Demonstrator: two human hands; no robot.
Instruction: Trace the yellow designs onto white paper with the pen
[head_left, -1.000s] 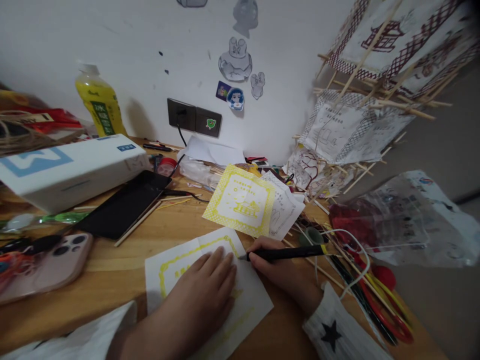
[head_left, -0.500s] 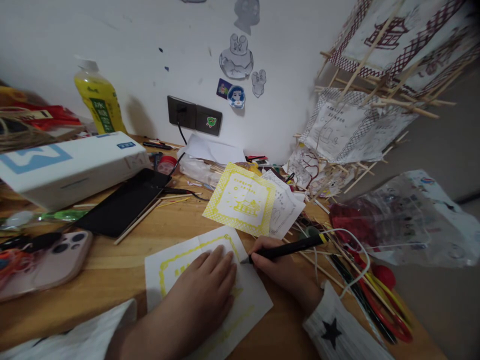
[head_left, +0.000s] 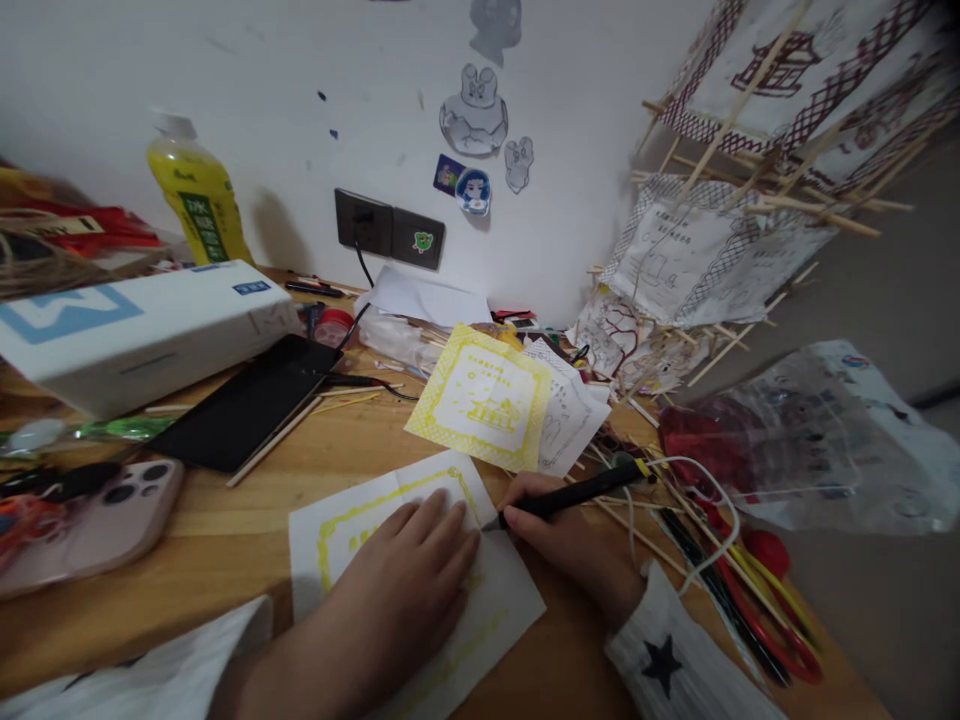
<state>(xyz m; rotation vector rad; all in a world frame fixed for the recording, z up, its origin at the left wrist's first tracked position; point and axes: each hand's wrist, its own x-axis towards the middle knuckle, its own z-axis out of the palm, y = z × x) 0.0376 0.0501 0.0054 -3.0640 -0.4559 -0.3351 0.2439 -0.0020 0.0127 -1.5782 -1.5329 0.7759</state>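
- A pink phone is lying at the left of the counter, with a white box standing beyond it and a black tablet lying to the right of the box.
- The left hand is pressing flat on the white sheet, fingers straight and close together, gripping nothing.
- The white sheet is lying askew at the near middle of the counter; it is showing a wavy yellow border and pale yellow marks, partly covered by the hand. One corner is pointing far; its near end is hidden, so its long axis cannot be told.
- A yellow-framed drawing is lying just beyond the sheet, overlapping a paper with dark lines.
- The right hand is holding the black pen, closed around its lower part.
- The pen is looking slim and straight, with a grey tip and a yellow band at its back end. Its tip is pointing left and slightly near, over the sheet's right side; its long axis is slanting from there toward right and far. Whether the tip is touching the paper cannot be told.
- A white cord is looping rightward from the pen's back end.
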